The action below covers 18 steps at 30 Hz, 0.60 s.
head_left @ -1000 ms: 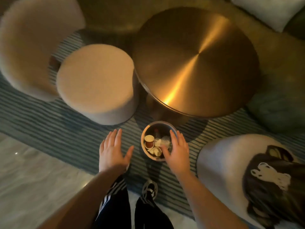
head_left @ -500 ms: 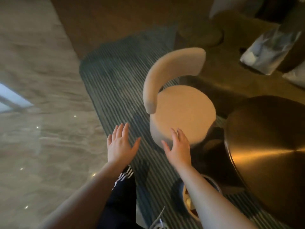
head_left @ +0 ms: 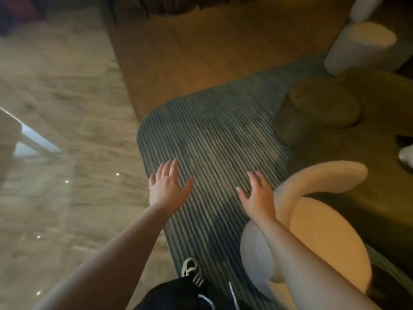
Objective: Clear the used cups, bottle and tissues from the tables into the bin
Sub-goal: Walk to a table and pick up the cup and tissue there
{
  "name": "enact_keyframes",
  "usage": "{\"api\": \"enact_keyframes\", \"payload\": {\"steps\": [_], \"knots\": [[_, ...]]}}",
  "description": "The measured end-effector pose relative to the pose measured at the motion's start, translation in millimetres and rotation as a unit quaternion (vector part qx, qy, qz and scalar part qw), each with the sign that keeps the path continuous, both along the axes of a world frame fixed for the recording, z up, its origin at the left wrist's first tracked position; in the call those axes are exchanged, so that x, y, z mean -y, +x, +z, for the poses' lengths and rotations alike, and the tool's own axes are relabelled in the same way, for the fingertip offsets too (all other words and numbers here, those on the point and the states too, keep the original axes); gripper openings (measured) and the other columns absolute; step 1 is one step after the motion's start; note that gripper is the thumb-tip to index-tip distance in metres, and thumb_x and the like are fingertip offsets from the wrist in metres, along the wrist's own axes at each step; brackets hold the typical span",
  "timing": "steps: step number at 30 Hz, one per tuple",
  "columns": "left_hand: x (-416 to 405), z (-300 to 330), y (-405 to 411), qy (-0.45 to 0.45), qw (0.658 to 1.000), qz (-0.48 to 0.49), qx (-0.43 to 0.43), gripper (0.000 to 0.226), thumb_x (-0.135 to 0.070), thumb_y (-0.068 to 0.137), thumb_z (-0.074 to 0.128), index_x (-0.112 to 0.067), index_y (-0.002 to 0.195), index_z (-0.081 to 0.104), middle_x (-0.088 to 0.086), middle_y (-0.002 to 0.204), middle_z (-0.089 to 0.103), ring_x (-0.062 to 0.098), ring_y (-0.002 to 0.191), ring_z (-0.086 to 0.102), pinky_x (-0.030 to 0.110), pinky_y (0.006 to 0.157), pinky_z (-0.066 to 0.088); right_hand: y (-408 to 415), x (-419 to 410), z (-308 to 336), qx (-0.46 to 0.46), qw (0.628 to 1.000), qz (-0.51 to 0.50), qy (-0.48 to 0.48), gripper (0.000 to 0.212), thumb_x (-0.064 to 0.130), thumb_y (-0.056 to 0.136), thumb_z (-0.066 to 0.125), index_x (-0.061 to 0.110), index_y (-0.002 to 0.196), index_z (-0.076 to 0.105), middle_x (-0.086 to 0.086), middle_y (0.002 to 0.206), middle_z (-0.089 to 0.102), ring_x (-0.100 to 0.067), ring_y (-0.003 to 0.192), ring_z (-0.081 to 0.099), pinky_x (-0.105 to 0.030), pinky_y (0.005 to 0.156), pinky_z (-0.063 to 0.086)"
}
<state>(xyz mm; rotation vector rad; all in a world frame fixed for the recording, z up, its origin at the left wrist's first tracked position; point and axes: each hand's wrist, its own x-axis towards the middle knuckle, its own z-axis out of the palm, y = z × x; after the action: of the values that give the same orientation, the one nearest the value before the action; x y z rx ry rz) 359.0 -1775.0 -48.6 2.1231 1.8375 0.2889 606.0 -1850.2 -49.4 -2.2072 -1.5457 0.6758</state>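
The scene is dim and warm-toned, with motion blur smearing the marble floor [head_left: 55, 135] at left and the furniture far right. Small bright specks and a pale window reflection glare on the marble. Straight edges bow near the frame's borders, and the far corners fall into shadow.

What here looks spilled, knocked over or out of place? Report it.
Nothing stands out. Both hands, left and right, hover open and hold nothing over the striped rug. The cream chair stands upright. No litter shows; the frame is blurred.
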Motion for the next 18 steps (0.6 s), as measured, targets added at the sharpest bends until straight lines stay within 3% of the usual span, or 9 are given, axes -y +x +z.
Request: {"api": "enact_keyframes", "payload": {"steps": [9, 18], "knots": [[-231.6, -3.3, 69.6, -0.014, 0.999, -0.028, 0.009, 0.079, -0.067, 0.088, 0.031, -0.022, 0.151, 0.013, 0.003, 0.157, 0.019, 0.02, 0.145, 0.007, 0.049, 0.115, 0.011, 62.9, -219.3, 11.1, 0.015, 0.998, -0.051, 0.025, 0.058, 0.039, 0.094, 0.052, 0.015, 0.144, 0.035, -0.014, 0.154, 0.024, -0.028, 0.143, 0.021, -0.047, 0.113, 0.028], [-548.9, -9.7, 211.7, -0.001, 0.998, -0.065, -0.028, 0.082, -0.07, 0.086, 0.027, -0.022, 0.15, 0.013, 0.003, 0.156, 0.02, 0.021, 0.144, 0.01, 0.049, 0.115, 0.013, 204.9, -513.0, -9.9, 0.0, 0.994, -0.098, 0.05, 0.054, 0.041, 0.094, 0.051, 0.013, 0.14, 0.041, -0.014, 0.153, 0.026, -0.029, 0.141, 0.024, -0.044, 0.112, 0.03]]}}
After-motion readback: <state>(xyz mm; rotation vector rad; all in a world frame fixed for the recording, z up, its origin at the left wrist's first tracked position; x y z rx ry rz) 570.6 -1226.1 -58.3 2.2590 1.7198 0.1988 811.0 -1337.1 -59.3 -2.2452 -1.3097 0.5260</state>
